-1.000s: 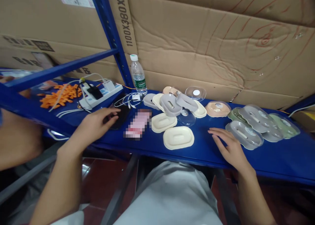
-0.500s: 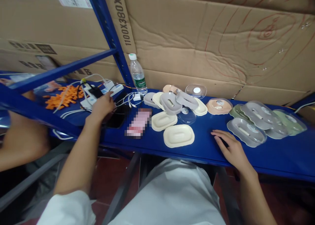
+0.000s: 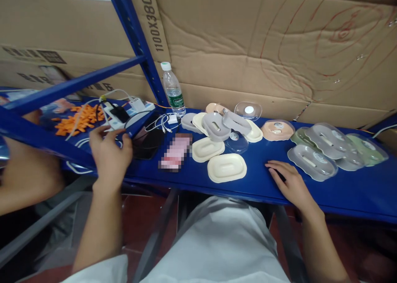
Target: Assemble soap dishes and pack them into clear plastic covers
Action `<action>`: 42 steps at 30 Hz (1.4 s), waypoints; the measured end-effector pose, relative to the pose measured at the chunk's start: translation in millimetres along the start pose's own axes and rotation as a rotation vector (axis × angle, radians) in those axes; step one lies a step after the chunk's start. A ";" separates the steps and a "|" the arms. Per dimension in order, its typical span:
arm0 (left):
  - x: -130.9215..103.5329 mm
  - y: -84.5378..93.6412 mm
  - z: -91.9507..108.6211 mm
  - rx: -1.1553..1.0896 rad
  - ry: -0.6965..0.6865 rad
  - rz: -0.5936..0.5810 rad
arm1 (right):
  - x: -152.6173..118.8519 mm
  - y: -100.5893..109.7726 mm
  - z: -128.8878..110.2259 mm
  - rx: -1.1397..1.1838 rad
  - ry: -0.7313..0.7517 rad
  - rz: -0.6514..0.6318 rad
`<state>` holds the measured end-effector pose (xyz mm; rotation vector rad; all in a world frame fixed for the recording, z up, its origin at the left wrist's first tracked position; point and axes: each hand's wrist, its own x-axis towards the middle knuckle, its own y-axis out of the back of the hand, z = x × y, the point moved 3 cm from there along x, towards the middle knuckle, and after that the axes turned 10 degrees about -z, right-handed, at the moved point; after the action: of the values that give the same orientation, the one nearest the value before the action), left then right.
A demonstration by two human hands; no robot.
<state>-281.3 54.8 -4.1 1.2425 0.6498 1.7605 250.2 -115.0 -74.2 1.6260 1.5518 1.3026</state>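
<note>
My left hand [image 3: 111, 155] is over the white cables [image 3: 81, 143] beside the power strip [image 3: 116, 117], its fingers apart and bent; their tips are partly hidden, and I see nothing held. A dark phone-like slab [image 3: 149, 140] lies just right of it. My right hand [image 3: 290, 184] rests on the blue shelf with fingers stretched out, holding nothing. Close to its right is a grey oval plastic case with a clear cover [image 3: 312, 163]. To its left lie a cream oval tray [image 3: 227, 168] and a second cream tray [image 3: 207, 149].
A water bottle [image 3: 173, 91] stands at the back by the blue upright. A phone with a blurred screen [image 3: 175, 153] lies left of the trays. Orange pieces [image 3: 79, 120] are heaped beyond the slanted blue bar [image 3: 77, 82]. Another person's arm [image 3: 29, 171] is at far left.
My left hand has drawn back from the power strip, moving left and nearer to me, and its fingers have spread. My right hand stays in place on the shelf.
</note>
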 end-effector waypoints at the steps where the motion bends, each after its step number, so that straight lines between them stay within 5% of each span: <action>1: 0.2 -1.7 1.9 0.038 0.032 -0.016 | -0.1 0.0 -0.1 -0.003 0.001 0.000; 7: 12.5 -8.8 15.4 0.084 0.149 -0.200 | -0.9 0.6 -1.5 -0.013 -0.002 -0.017; 12: -4.8 4.9 29.2 -0.008 0.080 -0.086 | -0.7 -1.1 -1.1 -0.009 -0.012 -0.026; 18: -24.5 13.8 46.3 -0.026 -0.043 -0.115 | -1.5 1.6 -1.0 -0.014 -0.002 -0.026; 23: -54.9 23.5 84.9 -0.055 -0.279 0.041 | -1.0 6.3 2.3 -0.240 -0.192 0.171; 25: -77.9 14.3 108.0 -0.110 -0.449 0.001 | -2.2 7.4 4.5 -0.335 -0.337 0.267; 31: -148.0 -43.7 176.2 -0.189 -0.970 -0.415 | -19.5 27.8 22.1 -0.427 -0.474 0.347; 36: -155.7 -63.1 200.3 -0.227 -1.043 -0.487 | -32.1 47.8 37.0 -0.446 -0.434 0.271; 42: -150.7 -70.6 203.6 -0.266 -1.092 -0.508 | -5.1 34.2 12.6 -0.312 -0.154 0.174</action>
<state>-47.9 -53.7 -57.6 1.4439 0.0500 0.5546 277.0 -123.5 -50.4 1.6412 1.0751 1.3930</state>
